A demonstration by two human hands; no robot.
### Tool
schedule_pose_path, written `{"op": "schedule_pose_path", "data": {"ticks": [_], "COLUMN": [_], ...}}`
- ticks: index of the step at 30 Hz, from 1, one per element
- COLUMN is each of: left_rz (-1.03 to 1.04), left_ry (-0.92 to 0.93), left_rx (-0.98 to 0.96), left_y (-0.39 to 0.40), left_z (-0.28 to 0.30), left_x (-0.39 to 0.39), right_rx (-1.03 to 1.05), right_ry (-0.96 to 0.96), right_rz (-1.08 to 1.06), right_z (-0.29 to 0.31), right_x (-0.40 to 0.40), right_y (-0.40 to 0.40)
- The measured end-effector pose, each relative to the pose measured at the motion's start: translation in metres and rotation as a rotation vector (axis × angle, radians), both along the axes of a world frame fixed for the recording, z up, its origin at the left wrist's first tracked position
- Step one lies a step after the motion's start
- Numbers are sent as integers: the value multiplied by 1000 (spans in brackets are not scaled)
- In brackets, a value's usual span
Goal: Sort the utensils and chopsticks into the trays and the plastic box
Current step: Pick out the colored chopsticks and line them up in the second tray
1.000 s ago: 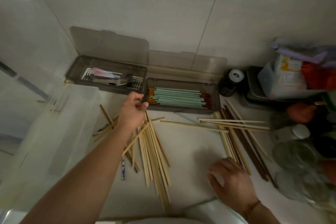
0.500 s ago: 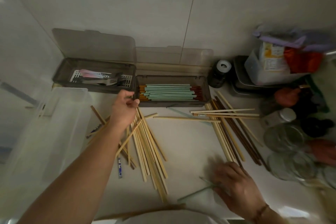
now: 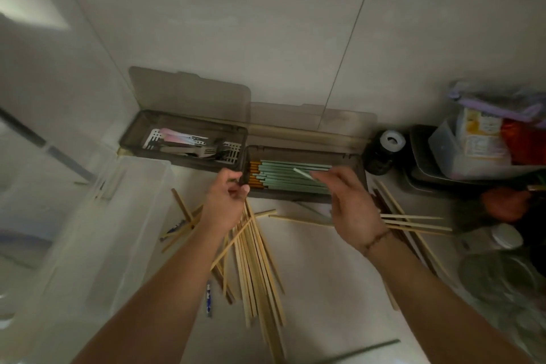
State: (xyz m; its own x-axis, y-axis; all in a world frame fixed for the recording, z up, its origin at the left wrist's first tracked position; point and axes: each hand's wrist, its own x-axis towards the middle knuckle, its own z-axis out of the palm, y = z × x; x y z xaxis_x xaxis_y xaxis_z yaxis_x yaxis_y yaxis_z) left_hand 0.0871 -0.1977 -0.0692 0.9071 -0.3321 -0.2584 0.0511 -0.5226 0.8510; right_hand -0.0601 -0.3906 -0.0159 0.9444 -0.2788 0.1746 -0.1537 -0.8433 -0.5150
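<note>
Two grey trays stand open against the wall. The left tray point(image 3: 139, 139) holds forks and pastel utensils. The right tray point(image 3: 359, 165) is packed with green chopsticks point(image 3: 283, 174). My left hand point(image 3: 226, 201) grips the right tray's front left corner. My right hand point(image 3: 345, 204) hovers over that tray and pinches a pale green chopstick point(image 3: 302, 173) whose tip points left. A heap of bamboo chopsticks point(image 3: 255, 257) lies on the counter between my forearms. Further bamboo and dark brown chopsticks point(image 3: 413, 224) lie at the right. A clear plastic box point(image 3: 118, 216) stands at the left.
A dark jar with a white lid point(image 3: 384, 151) stands right of the trays. Containers, packets and glass jars point(image 3: 499, 275) crowd the right side. One green chopstick point(image 3: 363, 352) lies near the counter's front edge, and a small blue patterned utensil point(image 3: 209, 298) lies by the bamboo heap.
My right hand has lifted a green chopstick from the front of the counter and carried it up over the right tray. My left hand has stayed at the tray's corner.
</note>
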Motion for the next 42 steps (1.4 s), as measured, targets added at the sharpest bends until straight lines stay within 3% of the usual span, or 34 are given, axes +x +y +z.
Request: {"op": "schedule_pose_path", "data": {"ticks": [8, 17, 27, 35, 42], "left_rz": [-2, 13, 5, 11, 34], "left_ry": [29, 36, 10, 10, 5], "left_rx": [-3, -34, -29, -23, -3], "left_y": [2, 3, 1, 2, 0], "left_z": [-3, -4, -3, -4, 0], "left_x": [4, 4, 2, 3, 0], "right_rx": [10, -13, -180, -117, -36], "right_ry": [269, 245, -133, 131, 104], "right_rz": [60, 57, 97, 240, 222], "right_z": [-35, -44, -28, -68, -82], "right_x": [90, 91, -27, -162, -211], "right_y": [-30, -34, 4, 22, 32]}}
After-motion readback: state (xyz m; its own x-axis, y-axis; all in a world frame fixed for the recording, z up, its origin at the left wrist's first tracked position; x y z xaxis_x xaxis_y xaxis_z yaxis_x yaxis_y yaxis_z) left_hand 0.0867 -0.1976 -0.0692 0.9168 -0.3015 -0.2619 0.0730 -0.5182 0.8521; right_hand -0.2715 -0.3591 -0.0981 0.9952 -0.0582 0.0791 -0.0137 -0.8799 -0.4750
